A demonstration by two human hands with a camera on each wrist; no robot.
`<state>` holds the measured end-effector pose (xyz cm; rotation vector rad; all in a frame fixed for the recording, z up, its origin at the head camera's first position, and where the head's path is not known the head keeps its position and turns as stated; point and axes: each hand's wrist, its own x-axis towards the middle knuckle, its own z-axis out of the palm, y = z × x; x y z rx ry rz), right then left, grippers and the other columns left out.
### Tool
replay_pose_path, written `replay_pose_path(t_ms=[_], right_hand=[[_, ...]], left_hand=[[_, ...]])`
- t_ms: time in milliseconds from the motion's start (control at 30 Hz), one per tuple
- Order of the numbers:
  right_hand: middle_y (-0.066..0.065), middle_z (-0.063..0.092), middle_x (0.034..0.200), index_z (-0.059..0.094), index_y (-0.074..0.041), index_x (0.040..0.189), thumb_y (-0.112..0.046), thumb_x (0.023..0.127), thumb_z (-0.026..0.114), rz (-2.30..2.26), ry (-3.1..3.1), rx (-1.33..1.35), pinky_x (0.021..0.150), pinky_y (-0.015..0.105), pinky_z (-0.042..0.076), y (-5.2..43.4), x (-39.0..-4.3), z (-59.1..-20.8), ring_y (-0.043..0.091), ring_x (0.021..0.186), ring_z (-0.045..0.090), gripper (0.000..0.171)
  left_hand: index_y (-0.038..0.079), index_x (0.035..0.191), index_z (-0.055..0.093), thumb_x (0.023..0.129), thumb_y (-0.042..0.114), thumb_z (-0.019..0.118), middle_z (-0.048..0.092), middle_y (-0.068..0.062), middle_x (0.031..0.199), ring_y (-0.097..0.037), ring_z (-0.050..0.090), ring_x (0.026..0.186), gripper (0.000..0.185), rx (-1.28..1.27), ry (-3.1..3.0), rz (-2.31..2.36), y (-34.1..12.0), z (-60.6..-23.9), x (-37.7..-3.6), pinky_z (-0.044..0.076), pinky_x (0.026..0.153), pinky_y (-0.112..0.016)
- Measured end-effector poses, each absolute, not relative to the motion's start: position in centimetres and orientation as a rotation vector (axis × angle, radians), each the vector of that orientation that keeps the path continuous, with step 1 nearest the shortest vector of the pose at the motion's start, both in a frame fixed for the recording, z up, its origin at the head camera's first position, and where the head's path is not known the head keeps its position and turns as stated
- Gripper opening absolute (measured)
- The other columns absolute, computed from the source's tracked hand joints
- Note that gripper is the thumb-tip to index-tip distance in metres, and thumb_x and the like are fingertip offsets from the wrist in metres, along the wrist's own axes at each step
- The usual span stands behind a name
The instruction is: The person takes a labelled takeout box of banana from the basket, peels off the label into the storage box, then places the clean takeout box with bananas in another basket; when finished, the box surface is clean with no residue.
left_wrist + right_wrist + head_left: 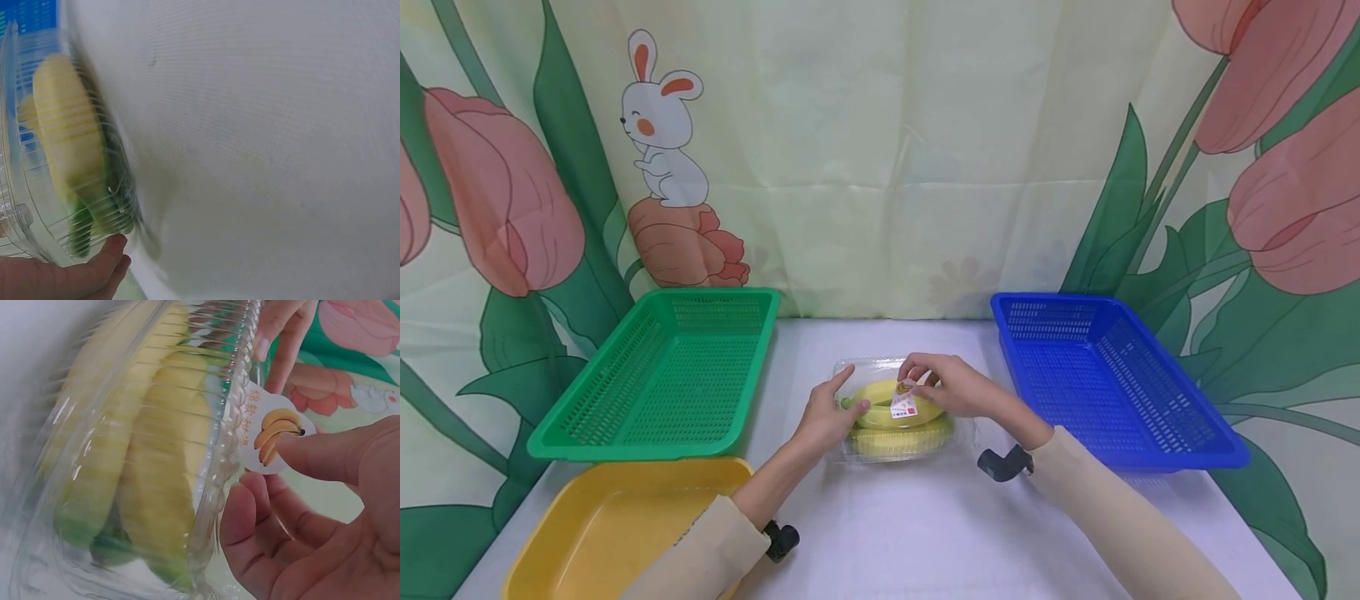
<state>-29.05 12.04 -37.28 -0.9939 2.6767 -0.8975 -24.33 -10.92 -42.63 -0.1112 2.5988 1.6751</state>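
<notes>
Your spread left hand [826, 417] touches the banana box [212, 487] at 9 o'clock; at 2 o'clock your right hand [957, 387] pinches its label [904, 406].

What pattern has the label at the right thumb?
The label is white with a yellow banana print, clearest in the right wrist view.

We face a pale curtain [880, 167] printed with pink tulips [512, 192] and a white rabbit [666, 142]. Before it, we see a white tabletop [910, 533].
</notes>
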Motion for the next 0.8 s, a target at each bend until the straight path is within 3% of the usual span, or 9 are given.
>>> replay_pose_path(t_ms=[233,500,800], right_hand=[[0.011,0.076,0.107,0.065,-0.016,0.125,-0.004,0.098,0.072,-0.813,2.7,-1.038,0.077,0.029,0.06,12.07,-28.9,-37.41,0.02,0.091,0.071,0.03],[0.002,0.071,0.092,0.066,-0.016,0.12,-0.003,0.096,0.076,-0.789,2.743,-1.121,0.075,0.026,0.055,12.03,-28.82,-37.81,0.011,0.083,0.065,0.029],[0.0,0.071,0.091,0.067,-0.018,0.119,-0.004,0.097,0.074,-0.842,2.709,-1.124,0.075,0.023,0.055,12.19,-28.72,-37.75,0.01,0.084,0.065,0.027]], left_hand=[[0.018,0.164,0.042,0.101,0.015,0.071,0.035,-0.024,0.17,-0.048,0.027,0.161,0.069,-0.115,2.606,1.659,-10.87,-42.61,-24.34,0.026,0.131,-0.064],[0.019,0.164,0.042,0.101,0.016,0.071,0.035,-0.024,0.17,-0.047,0.027,0.16,0.069,-0.125,2.616,1.642,-10.82,-42.7,-24.44,0.027,0.131,-0.064],[0.019,0.164,0.042,0.101,0.016,0.071,0.035,-0.023,0.17,-0.047,0.027,0.161,0.069,-0.119,2.61,1.643,-10.86,-42.71,-24.46,0.027,0.131,-0.064]])
